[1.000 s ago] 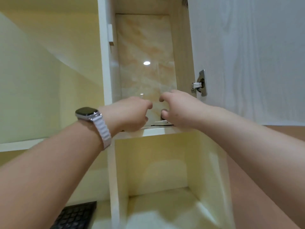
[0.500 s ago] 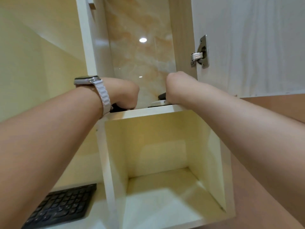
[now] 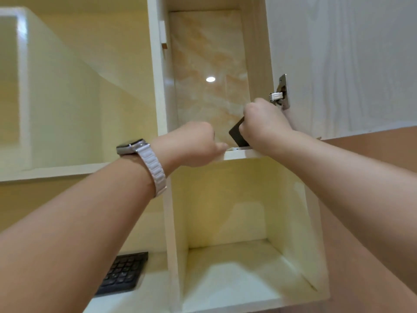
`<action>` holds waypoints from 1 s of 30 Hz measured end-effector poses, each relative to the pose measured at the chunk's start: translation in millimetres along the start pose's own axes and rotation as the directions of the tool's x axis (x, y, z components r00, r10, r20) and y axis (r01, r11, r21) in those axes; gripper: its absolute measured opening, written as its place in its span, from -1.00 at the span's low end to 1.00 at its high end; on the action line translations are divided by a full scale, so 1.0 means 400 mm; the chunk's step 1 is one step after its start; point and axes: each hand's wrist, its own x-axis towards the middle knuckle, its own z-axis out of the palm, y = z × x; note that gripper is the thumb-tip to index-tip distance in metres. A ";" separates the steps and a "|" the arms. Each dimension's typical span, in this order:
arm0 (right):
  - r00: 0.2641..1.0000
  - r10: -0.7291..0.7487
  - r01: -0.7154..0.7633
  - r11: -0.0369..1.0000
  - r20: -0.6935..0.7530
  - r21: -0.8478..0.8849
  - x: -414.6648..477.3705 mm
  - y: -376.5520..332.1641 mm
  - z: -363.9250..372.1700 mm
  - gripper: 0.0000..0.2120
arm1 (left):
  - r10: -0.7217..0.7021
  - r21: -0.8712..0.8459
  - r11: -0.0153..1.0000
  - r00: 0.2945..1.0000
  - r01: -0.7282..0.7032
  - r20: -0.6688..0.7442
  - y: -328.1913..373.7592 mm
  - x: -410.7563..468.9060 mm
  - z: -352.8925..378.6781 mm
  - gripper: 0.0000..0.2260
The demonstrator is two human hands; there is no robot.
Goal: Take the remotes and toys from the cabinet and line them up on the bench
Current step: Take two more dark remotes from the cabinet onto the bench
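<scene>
while a black remote (image 3: pixel 237 134) is gripped by the right hand (image 3: pixel 264 125), the left hand (image 3: pixel 191 143) is curled. its hold cannot be told.

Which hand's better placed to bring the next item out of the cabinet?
Right. The right hand grips a dark remote, tilted up off the shelf. The left hand sits at the shelf edge, fingers hidden, no item visible in it.

Dark remote (image 3: pixel 237 134) mostly behind R hand (image 3: pixel 265 126), keyboard (image 3: pixel 123 274) part-hidden by L arm (image 3: pixel 90 222)
</scene>
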 end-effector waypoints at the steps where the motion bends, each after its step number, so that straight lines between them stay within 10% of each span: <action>1: 0.999 -0.008 0.009 1.000 -0.041 0.023 -0.010 0.001 -0.006 -0.94 | -0.002 -0.003 1.000 1.000 0.002 -0.010 -0.004 -0.012 0.003 -0.51; 13: 0.911 0.003 0.137 0.941 -0.412 0.309 -0.250 0.058 -0.059 -0.88 | 0.163 0.042 0.986 0.898 -0.159 -0.409 -0.064 -0.176 0.000 -0.90; 20: 0.959 0.207 -0.091 0.874 -0.195 0.478 -0.343 0.080 -0.015 -0.56 | 0.132 0.051 0.991 0.841 -0.124 -0.525 -0.081 -0.229 0.058 -0.85; 30: 0.881 0.454 -0.371 0.494 0.130 0.786 -0.490 0.052 -0.002 -0.82 | -0.075 -0.298 0.923 0.642 -0.246 -0.763 -0.042 -0.339 0.222 -0.80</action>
